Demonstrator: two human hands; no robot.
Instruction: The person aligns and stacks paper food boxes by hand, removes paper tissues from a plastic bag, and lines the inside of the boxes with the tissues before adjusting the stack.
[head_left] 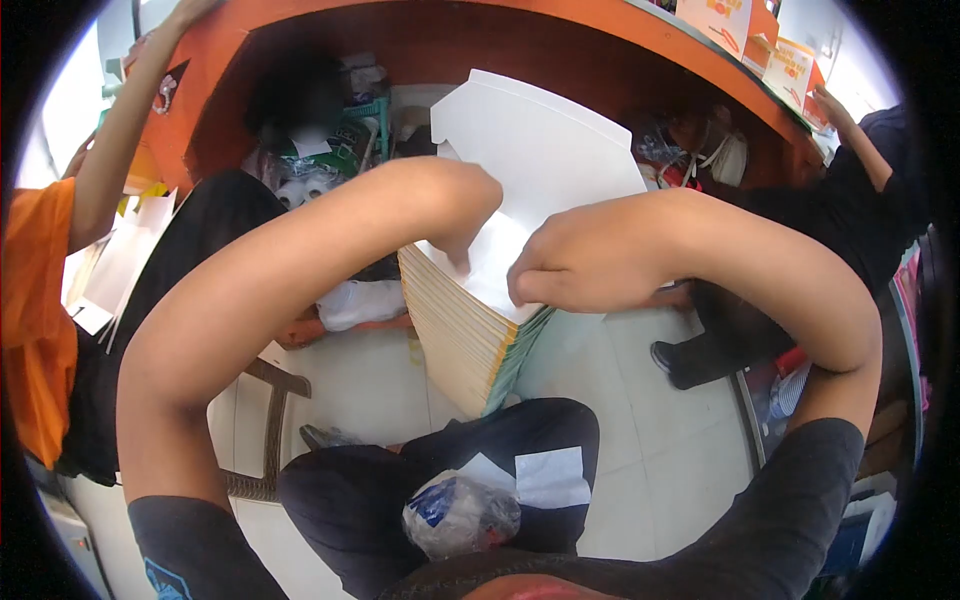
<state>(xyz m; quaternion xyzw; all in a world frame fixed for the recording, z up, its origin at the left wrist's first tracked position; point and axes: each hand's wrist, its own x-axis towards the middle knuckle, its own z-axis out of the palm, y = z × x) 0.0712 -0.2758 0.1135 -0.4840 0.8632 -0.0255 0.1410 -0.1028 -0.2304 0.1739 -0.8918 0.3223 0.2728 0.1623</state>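
A tall stack of folded card sheets [455,320], with yellow and green edges, stands in front of me. Its top sheet [545,150] is white and opens up and away from me. Over the left part of the stack is my left hand [460,215], bent downward, its fingertips at the white inner surface and mostly hidden. My right hand [570,265] is closed at the stack's right near corner, the fingers curled; whatever they pinch is too small to make out.
A plastic bag [460,515] and white paper pieces [552,478] lie on my lap. An orange counter [560,30] runs across the back. People sit or stand at left and right. A wooden chair frame [270,420] is at lower left.
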